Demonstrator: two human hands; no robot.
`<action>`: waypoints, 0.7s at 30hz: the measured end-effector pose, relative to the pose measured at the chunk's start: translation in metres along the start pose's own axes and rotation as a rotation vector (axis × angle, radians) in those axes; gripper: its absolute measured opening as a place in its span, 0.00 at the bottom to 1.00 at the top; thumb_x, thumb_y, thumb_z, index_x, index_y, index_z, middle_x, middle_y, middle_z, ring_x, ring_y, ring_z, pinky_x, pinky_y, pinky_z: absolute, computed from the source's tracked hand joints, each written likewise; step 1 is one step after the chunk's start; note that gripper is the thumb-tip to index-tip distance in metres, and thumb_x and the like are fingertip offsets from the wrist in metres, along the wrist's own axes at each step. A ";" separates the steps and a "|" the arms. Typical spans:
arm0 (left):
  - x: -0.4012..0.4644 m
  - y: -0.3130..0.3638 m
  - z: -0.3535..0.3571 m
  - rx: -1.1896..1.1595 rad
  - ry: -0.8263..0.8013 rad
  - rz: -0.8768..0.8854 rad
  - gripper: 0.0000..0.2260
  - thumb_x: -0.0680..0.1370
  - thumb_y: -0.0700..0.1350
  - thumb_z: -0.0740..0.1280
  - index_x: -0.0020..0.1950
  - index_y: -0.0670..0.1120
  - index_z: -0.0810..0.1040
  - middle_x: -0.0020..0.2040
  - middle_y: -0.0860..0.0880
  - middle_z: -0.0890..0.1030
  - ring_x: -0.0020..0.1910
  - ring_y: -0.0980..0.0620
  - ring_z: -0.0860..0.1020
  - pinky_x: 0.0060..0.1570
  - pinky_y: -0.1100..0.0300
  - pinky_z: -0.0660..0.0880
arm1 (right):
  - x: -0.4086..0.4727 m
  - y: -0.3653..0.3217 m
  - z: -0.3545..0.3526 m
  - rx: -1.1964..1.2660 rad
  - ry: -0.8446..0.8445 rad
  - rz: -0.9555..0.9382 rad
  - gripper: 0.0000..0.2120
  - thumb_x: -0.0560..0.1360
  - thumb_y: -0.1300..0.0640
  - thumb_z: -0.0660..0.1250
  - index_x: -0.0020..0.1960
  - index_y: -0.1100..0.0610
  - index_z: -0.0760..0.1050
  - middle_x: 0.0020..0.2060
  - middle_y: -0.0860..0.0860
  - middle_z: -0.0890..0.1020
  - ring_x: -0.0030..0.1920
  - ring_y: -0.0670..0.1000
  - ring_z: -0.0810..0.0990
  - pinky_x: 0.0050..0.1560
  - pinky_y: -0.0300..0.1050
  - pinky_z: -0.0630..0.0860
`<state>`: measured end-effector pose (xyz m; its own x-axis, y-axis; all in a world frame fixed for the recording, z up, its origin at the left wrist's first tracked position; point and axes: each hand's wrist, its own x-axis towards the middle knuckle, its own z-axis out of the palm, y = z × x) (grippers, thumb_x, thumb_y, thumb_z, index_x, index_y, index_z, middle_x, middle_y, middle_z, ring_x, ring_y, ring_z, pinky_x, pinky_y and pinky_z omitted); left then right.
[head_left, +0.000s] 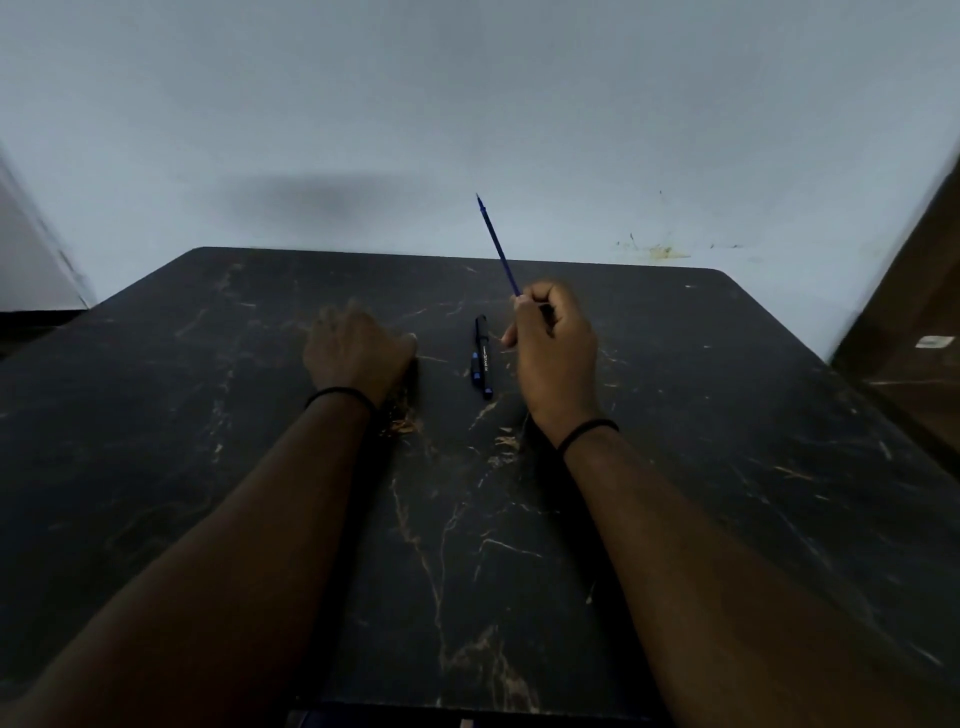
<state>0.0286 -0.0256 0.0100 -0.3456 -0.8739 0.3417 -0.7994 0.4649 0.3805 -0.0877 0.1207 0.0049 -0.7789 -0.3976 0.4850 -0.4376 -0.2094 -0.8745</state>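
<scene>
My right hand (553, 353) pinches the lower end of a thin blue pen refill (497, 244), which points up and away to the left, its tip in front of the wall. A black pen body with blue parts (482, 356) lies flat on the dark marbled table (727, 415), between my two hands and just left of my right hand. My left hand (356, 345) rests on the table with its fingers curled under; nothing shows inside it. Both wrists wear a black band.
The table's far edge meets a pale blue-grey wall (467, 104) with a stain at the right. A brown wooden surface (914, 322) stands at the right edge of view. A pale panel (31, 249) is at the far left.
</scene>
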 end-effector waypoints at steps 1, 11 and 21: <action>-0.001 0.002 -0.001 -0.030 0.036 0.006 0.24 0.71 0.61 0.69 0.57 0.43 0.78 0.58 0.39 0.77 0.59 0.39 0.76 0.56 0.47 0.73 | 0.000 0.000 0.000 0.012 0.002 -0.003 0.05 0.80 0.59 0.62 0.47 0.54 0.76 0.33 0.51 0.80 0.34 0.47 0.78 0.35 0.39 0.75; -0.029 0.042 0.004 -0.180 -0.070 0.324 0.17 0.75 0.57 0.70 0.33 0.47 0.76 0.32 0.48 0.79 0.32 0.50 0.77 0.27 0.62 0.64 | 0.000 -0.004 0.001 0.094 0.067 -0.029 0.06 0.79 0.60 0.63 0.47 0.51 0.74 0.30 0.47 0.78 0.31 0.44 0.77 0.35 0.41 0.73; -0.025 0.036 -0.001 -0.160 -0.177 0.274 0.13 0.75 0.51 0.68 0.34 0.45 0.76 0.33 0.47 0.76 0.35 0.48 0.75 0.37 0.57 0.74 | 0.000 -0.003 0.001 0.092 0.066 -0.047 0.05 0.79 0.62 0.62 0.47 0.54 0.74 0.30 0.46 0.77 0.31 0.45 0.76 0.34 0.39 0.74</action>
<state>0.0089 0.0135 0.0157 -0.6275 -0.7182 0.3008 -0.5828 0.6893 0.4303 -0.0857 0.1205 0.0070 -0.7879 -0.3263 0.5222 -0.4334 -0.3086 -0.8467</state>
